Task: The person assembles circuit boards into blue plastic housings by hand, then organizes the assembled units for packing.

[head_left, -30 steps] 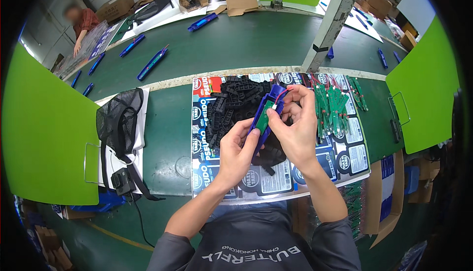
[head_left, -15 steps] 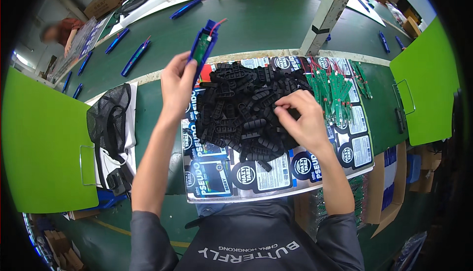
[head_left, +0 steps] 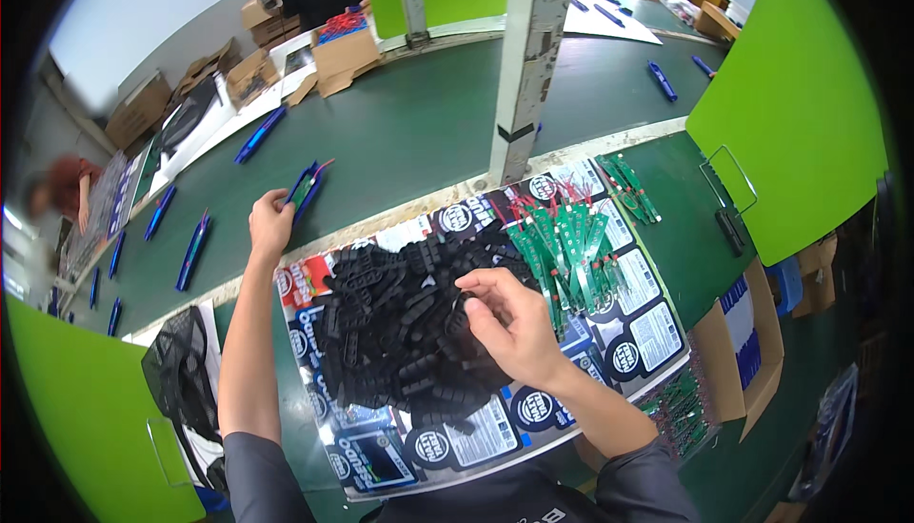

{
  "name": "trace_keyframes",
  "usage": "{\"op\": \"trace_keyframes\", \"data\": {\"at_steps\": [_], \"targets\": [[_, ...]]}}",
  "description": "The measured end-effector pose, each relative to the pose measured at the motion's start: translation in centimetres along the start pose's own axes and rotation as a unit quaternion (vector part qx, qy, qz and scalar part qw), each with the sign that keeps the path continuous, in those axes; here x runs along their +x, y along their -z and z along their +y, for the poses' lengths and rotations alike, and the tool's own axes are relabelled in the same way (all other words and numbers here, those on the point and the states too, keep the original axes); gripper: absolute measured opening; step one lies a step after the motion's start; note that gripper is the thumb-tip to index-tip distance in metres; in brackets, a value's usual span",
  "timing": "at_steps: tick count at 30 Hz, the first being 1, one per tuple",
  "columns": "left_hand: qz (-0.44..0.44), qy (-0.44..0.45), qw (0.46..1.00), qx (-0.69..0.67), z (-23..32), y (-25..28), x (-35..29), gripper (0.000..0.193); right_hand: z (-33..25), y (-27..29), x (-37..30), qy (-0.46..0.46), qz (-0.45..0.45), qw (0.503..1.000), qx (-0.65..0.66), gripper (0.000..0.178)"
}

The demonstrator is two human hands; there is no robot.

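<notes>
My left hand point(head_left: 272, 225) is closed on the near end of a long blue plastic casing point(head_left: 304, 190), over the green surface beyond the bench edge. Inside the casing lies a green circuit board strip, and a red wire sticks out of its far end. My right hand point(head_left: 514, 323) hovers at the right part of a heap of small black ribbed plastic pieces point(head_left: 400, 323). Its thumb and fingertips are pinched close together; whatever is between them blends with the dark heap. Right of the heap, green circuit board strips point(head_left: 571, 247) with red wires lie in a pile.
Printed sheets point(head_left: 476, 437) cover the bench under the heap. Several blue casings point(head_left: 195, 252) lie on the long green surface point(head_left: 400, 133). A metal post point(head_left: 522, 76) rises at the bench's far edge. Green panels point(head_left: 790, 123) flank both sides. A black mesh cap point(head_left: 181, 371) lies left.
My left hand has lowered the blue casing toward the green surface. My right hand stays at the black heap. The view has turned, shifting the bench down and to the left.
</notes>
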State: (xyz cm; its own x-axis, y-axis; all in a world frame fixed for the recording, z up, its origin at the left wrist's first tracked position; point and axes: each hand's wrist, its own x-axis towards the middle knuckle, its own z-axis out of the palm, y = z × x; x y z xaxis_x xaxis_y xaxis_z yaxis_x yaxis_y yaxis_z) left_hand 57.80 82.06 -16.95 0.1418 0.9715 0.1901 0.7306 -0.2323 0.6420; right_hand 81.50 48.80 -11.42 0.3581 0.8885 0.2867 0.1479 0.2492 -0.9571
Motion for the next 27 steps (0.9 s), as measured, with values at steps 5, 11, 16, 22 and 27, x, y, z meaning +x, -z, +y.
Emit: {"op": "trace_keyframes", "data": {"at_steps": [5, 11, 16, 22, 27], "targets": [[-0.036, 0.016, 0.998, 0.051, -1.6, 0.4, 1.1, 0.044, 0.7, 1.0, 0.4, -0.049, -0.012, 0.994, 0.095, 0.018], [0.158, -0.231, 0.939, 0.199, 4.5, -0.2, 1.1, 0.038, 0.9, 1.7, 0.5, -0.021, 0.038, 0.998, 0.047, 0.019], [-0.088, -0.306, 0.947, -0.035, 15.5, -10.1, 3.2, 0.026, 1.5, 1.9, 0.5, 0.046, 0.059, 0.997, -0.003, 0.018], [-0.194, -0.294, 0.935, -0.05, 23.8, -23.0, 5.9, 0.04, 1.9, 2.7, 0.5, 0.021, 0.073, 0.997, -0.005, 0.021], [-0.138, -0.318, 0.938, -0.015, 23.7, -29.0, 7.8, 0.06, 2.5, 2.2, 1.1, 0.024, 0.075, 0.997, 0.002, 0.021]]}}
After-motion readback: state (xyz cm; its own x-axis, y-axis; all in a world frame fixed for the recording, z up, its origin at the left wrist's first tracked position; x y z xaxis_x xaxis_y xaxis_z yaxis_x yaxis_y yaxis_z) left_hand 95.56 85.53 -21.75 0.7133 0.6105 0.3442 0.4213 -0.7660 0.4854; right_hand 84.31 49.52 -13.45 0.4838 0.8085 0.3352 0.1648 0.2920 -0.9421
